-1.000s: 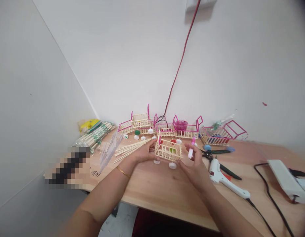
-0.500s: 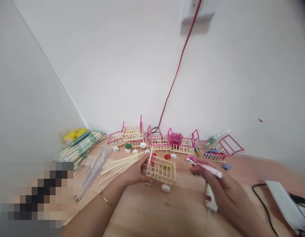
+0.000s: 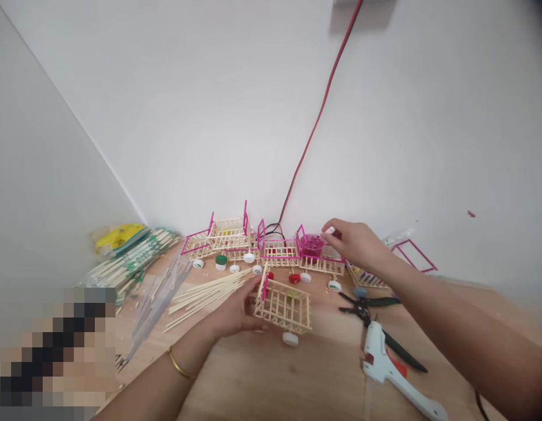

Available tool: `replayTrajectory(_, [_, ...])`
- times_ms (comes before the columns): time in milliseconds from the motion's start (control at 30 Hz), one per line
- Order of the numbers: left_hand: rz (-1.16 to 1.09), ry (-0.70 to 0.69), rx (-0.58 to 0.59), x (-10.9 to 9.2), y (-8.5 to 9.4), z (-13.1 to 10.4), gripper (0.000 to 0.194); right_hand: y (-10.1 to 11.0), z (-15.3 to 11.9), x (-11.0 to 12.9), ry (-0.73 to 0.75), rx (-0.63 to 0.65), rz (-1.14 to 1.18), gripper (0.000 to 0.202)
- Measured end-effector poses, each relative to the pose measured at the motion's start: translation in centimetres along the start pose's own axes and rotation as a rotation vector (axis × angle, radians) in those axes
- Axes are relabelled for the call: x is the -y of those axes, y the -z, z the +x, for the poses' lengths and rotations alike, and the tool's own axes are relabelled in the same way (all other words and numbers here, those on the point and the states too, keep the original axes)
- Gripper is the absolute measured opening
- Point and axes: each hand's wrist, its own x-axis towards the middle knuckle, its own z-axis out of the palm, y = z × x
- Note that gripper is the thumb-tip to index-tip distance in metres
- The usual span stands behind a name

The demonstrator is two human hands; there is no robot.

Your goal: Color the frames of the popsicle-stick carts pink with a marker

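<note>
Moved from right of the stick cart (image 3: pixel 283 304) up to the magenta cup (image 3: pixel 312 245) with the right hand (image 3: pixel 350 238), pinching a white tool (image 3: pixel 330 231). Holding the cart by its pink-barred end in the left hand (image 3: pixel 235 313). Behind that hand, loose sticks (image 3: pixel 204 295); below the right, a glue gun (image 3: pixel 378 358).

1. I could pass low over the near tabletop (image 3: pixel 253 386), bare wood in front of the held cart (image 3: pixel 283 310).
2. To its right, the glue gun (image 3: pixel 378 354) and cutters (image 3: pixel 362 309) block me.
3. Loose sticks (image 3: pixel 200 301) crowd the table beyond the left hand (image 3: pixel 233 313).
4. A row of stick carts (image 3: pixel 279 261) and the pink cup (image 3: pixel 312 247) close off the back; the right hand (image 3: pixel 354 241) fills the space beside that cup.
5. Above the carts I have open air, crossed by the hanging cable (image 3: pixel 321 114).
</note>
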Motion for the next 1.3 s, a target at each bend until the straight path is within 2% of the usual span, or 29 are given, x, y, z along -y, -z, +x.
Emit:
replayTrajectory(100, [-0.009,0.037,0.003,-0.4,-0.2,0.0,0.099,-0.6,1.4,0.1,0.083,0.152,-0.159,0.026])
replayTrajectory(333, [0.032,0.038,-0.012,-0.4,0.0,0.1,0.098,-2.6,3.8,0.5,0.146,0.239,-0.219,0.022])
replayTrajectory(767, [-0.013,0.031,0.026,0.4,0.1,0.2,0.096,-2.0,4.4,-0.4,0.131,0.278,-0.263,0.024])
replayTrajectory(967, [0.005,0.028,0.029,0.5,0.2,0.3,0.096,-2.5,4.5,-0.4,0.154,0.308,-0.191,0.022])
replayTrajectory(1300, [0.009,0.032,0.035,0.3,0.1,0.3,0.096,-2.7,4.7,-1.0,0.124,0.289,-0.151,0.024])
